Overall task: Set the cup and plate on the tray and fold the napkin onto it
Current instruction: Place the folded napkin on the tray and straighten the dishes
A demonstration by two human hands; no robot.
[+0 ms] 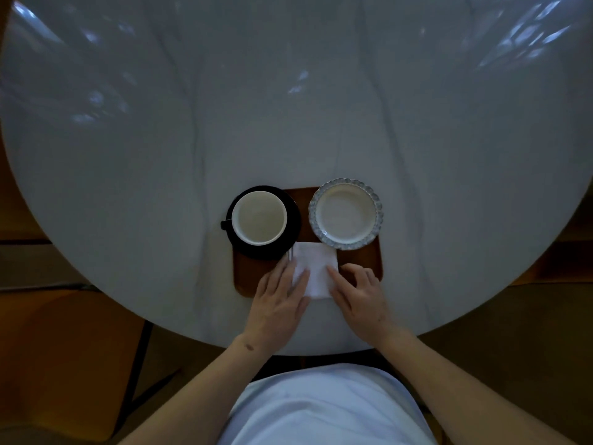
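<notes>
A brown wooden tray [369, 261] lies near the table's front edge. On its left end stands a cup [259, 217], white inside with a dark handle, on a black saucer [293, 220]. On its right end sits a white plate [346, 214] with a scalloped blue-grey rim. A folded white napkin [316, 268] lies on the tray's front middle. My left hand [279, 300] rests flat on the napkin's left edge. The fingertips of my right hand [359, 293] press its right edge. Something thin and metallic [290, 253] shows beside the napkin's top left corner.
The round pale marble table [288, 107] stretches far ahead and to both sides. Wooden flooring and a dark table leg [138, 364] lie below its edge at the left. My white shirt fills the bottom centre.
</notes>
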